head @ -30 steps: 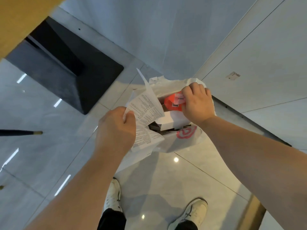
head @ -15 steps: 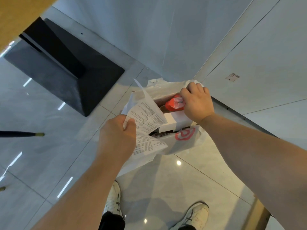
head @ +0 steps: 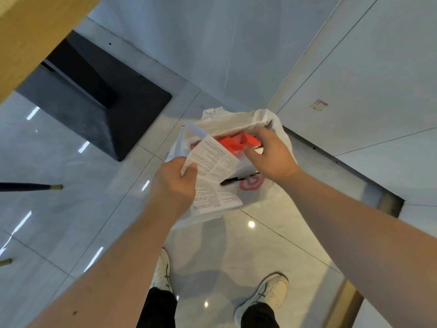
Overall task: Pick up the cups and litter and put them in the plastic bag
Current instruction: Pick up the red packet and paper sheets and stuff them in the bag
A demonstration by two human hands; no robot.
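Note:
A white plastic bag (head: 264, 192) with a red logo hangs open in front of me above the floor. My left hand (head: 173, 185) grips its near rim together with a printed paper sheet (head: 214, 172) that sticks up over the opening. My right hand (head: 270, 153) reaches into the bag's mouth from the right, its fingers curled over an orange-red piece of litter (head: 234, 142) and a white box beneath it. I cannot tell whether the fingers pinch the litter or only press on it. A thin black object (head: 233, 180) pokes out at the bag's front edge.
A black pedestal base (head: 104, 107) of a wooden table (head: 30, 36) stands at the left. A dark chair leg tip (head: 53, 187) points in from the left edge. Grey wall panels rise behind the bag. My white shoes (head: 264, 297) stand on glossy floor tiles below.
My right hand has left the bag's far rim and moved down into the opening, onto the orange-red litter. The white box has sunk out of sight under the paper.

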